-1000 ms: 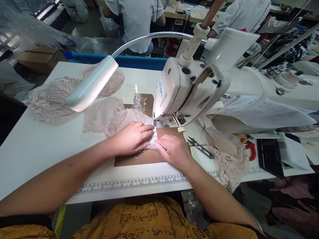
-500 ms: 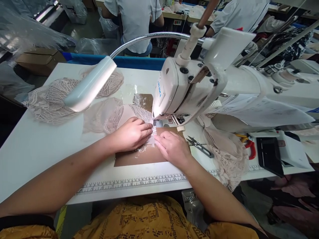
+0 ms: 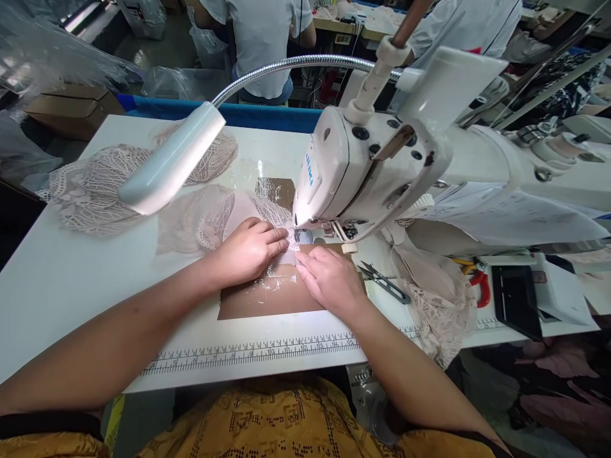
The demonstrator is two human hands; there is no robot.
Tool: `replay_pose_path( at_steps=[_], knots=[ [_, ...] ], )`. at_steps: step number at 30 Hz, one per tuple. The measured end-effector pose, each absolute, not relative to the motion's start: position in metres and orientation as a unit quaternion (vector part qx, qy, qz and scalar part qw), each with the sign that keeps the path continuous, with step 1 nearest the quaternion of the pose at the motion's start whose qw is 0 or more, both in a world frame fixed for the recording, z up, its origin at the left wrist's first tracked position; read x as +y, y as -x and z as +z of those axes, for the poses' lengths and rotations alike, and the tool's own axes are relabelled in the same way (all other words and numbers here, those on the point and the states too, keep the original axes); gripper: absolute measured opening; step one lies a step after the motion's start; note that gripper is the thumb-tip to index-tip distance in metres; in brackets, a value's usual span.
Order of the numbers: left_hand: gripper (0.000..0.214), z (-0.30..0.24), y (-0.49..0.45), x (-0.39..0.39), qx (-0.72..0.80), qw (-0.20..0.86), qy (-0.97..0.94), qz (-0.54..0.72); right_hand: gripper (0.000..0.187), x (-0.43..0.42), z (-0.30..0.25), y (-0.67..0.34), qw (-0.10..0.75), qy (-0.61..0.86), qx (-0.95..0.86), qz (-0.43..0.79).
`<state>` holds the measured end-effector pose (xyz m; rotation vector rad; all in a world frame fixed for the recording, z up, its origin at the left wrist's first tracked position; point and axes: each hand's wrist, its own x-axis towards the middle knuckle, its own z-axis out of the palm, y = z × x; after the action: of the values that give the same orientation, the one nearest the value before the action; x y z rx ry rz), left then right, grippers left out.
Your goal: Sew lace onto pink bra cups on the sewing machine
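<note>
My left hand lies on a pale lace piece just left of the needle of the white sewing machine, its fingers curled and pressing the fabric down. Close beside it on the right, my right hand rests with fingers together on the lace edge, over a brown taped patch of the table. The fingertips of both hands almost touch in front of the presser foot. More of the same lace trails away to the left.
A gooseneck lamp hangs over the table's left half. Lace pieces pile at the far left. Thread snips lie right of my right hand, beside hanging lace and red-handled scissors. Two people sit at the back.
Both hands have slid the lace forward toward the needle; less white fabric shows between them and the brown patch is more exposed.
</note>
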<state>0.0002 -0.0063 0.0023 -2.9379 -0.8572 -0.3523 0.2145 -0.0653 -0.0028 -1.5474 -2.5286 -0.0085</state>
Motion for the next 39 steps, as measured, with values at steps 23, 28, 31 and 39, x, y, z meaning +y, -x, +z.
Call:
replay_pose_path(
  at_steps=[23,28,31,39],
  knots=[
    [0.042,-0.009,0.011,0.000,-0.370,-0.052,0.905,-0.201,0.038,-0.064,0.017,-0.219,0.120,0.526,-0.831,0.137],
    [0.026,0.008,0.021,-0.013,-0.380,-0.148,0.888,-0.213,0.038,-0.089,0.049,-0.254,0.062,0.561,-0.817,0.119],
    [0.022,0.025,0.025,-0.043,-0.289,-0.279,0.902,-0.159,0.038,-0.102,0.050,-0.280,-0.010,0.617,-0.787,0.014],
    [0.032,0.050,0.027,-0.084,-0.250,-0.349,0.887,-0.167,0.040,-0.107,0.018,-0.302,-0.102,0.608,-0.784,-0.071]
  ],
)
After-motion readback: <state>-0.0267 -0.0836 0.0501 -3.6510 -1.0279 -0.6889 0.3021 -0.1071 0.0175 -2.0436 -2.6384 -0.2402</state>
